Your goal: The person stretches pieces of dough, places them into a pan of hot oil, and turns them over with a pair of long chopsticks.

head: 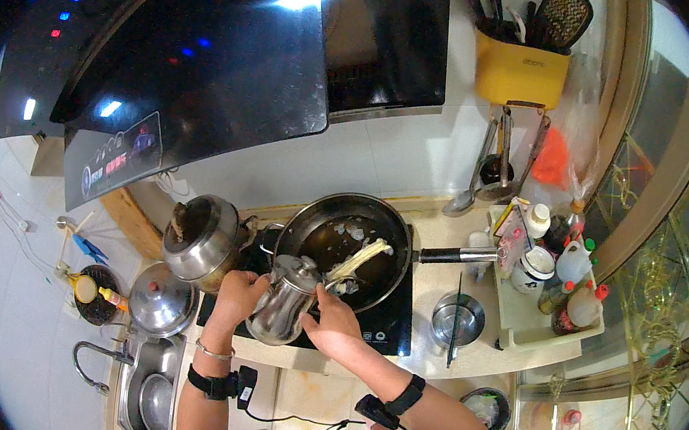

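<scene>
A lidded stainless steel pot [280, 309] is tilted between my two hands, over the near edge of the black cooktop [395, 333]. My left hand [241, 295] grips its left side, near the handle. At its right side, my right hand [330, 320] has its fingers against the pot near the lid. Just beyond lies a black frying pan [317, 231] with a dark, shiny bottom, some pale bits and a long pale yellow piece of food [360, 261]. Part of the pan is hidden behind the pot and my right hand.
Left of the pan stands a steel pot with a glass lid [203, 241], near a domed lid [163, 300] and a sink [135, 375]. To the right are a small steel bowl [458, 321] with chopsticks across it and a tray [526, 344] of bottles. A range hood [228, 64] hangs above.
</scene>
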A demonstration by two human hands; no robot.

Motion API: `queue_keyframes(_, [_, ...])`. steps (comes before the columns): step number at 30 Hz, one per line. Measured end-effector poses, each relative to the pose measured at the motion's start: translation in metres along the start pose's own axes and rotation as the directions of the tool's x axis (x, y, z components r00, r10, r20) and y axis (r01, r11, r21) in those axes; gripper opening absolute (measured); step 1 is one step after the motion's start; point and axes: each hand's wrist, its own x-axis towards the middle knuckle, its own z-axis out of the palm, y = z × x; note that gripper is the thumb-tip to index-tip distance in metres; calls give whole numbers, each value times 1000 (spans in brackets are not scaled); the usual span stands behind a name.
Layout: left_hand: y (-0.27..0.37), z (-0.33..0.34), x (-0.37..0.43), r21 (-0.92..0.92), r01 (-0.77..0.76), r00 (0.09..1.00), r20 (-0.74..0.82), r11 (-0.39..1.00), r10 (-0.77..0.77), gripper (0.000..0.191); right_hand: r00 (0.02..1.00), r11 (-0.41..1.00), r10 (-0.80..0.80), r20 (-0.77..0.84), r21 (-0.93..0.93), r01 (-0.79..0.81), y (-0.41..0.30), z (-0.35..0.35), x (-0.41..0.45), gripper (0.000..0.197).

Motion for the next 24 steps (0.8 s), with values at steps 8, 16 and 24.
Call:
queue_keyframes(8, [-36, 34, -24, -297, -25, 980, -198, 955, -36, 40, 996, 997, -72, -49, -27, 71, -2, -8, -1, 56])
queue_keyframes(16, [-67, 77, -43, -604, -14, 913, -332, 797, -235, 42, 981, 984, -178, -79, -44, 175, -8, -10, 0, 52])
queue_keyframes(24, [-65, 91, -53, -742, -68, 891, -346, 667, -293, 40, 966, 962, -248, -72, 96, 254, -3, -19, -10, 50])
